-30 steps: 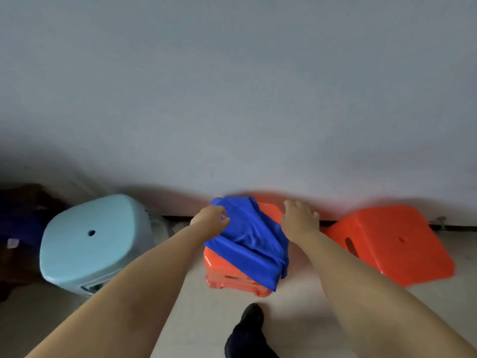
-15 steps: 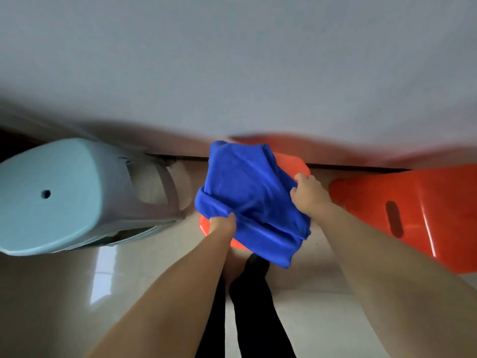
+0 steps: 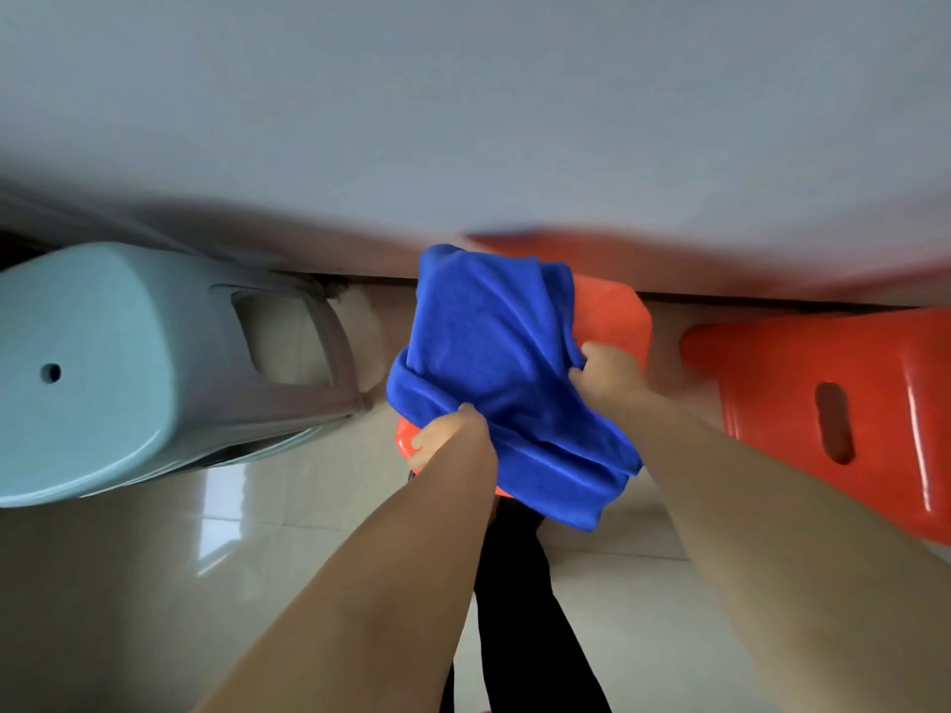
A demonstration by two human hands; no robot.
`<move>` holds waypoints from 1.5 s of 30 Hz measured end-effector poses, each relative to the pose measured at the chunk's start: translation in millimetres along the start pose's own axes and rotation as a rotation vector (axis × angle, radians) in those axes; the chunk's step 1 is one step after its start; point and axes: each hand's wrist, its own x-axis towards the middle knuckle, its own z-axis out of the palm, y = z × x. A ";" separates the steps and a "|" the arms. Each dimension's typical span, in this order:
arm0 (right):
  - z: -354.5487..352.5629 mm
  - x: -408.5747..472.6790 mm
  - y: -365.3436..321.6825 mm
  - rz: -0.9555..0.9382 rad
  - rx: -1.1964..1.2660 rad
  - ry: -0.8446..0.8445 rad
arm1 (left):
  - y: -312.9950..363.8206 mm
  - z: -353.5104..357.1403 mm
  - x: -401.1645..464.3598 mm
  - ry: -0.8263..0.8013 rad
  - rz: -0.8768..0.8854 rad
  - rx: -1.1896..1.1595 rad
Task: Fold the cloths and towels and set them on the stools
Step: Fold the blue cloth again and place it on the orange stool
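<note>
Cloth: blue cloth (image 3: 494,373) is lying bunched, only partly folded, on the small orange stool (image 3: 612,316).
Hands: left hand (image 3: 445,437) and right hand (image 3: 607,370) are each pinching an edge of it.
Remaining: folding is looking unfinished; the light blue stool (image 3: 103,362) and large orange stool (image 3: 844,403) are holding nothing.

middle orange stool (image 3: 612,313): mostly hidden under blue cloth (image 3: 494,373); only far right corner and a near-left sliver show
left hand (image 3: 445,437): fingertips tucked under cloth edge, grip not fully visible
right hand (image 3: 604,373): fingers buried in cloth folds
blue stool (image 3: 103,362): cut off by left edge
right orange stool (image 3: 844,403): cut off by right edge
wall base (image 3: 566,249): smeared by motion blur
dark legs (image 3: 520,599): partly behind left forearm, run out at bottom edge
cloth fold count: cannot tell
</note>
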 end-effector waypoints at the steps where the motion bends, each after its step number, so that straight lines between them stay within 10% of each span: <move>1: 4.1 -3.1 1.1 -0.032 0.014 -0.054 | 1.7 -1.3 -3.1 -0.088 0.003 -0.001; 8: -12.2 -36.5 0.2 -0.027 0.205 -0.109 | -9.0 -25.4 -23.5 0.019 0.255 -0.166; 23: -210.4 -202.6 -34.8 0.007 0.883 0.379 | 153.6 -158.1 -201.5 -0.523 0.677 0.046; 36: -288.5 -318.2 -82.3 -0.124 0.873 0.444 | 224.5 -231.5 -333.1 -0.616 0.985 0.067; 45: -335.0 -377.2 -111.6 -0.095 0.838 0.396 | 265.8 -263.8 -404.5 -1.229 0.951 -0.162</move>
